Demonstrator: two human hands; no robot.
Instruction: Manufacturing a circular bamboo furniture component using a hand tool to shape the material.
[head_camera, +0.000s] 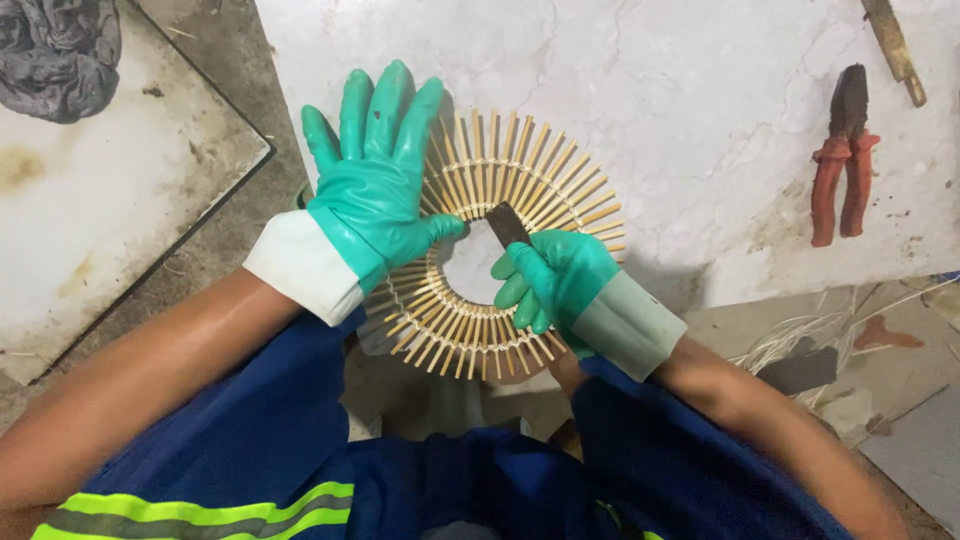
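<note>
A round ring of bamboo sticks (540, 190), woven together and fanning outward, lies on a white marbled slab (680, 110). My left hand (375, 185), in a green glove with a white cuff, presses flat on the ring's left side, fingers spread. My right hand (555, 280), also gloved in green, grips a small dark flat tool (506, 224) whose tip points into the ring's open centre, against the inner edge.
Red-handled pliers (842, 160) lie on the slab at the right, with a wooden-handled tool (893, 48) above them. A grey cloth (58, 55) sits on a second slab (110, 200) at the left. Pale fibre strands (820, 335) lie on the floor at the right.
</note>
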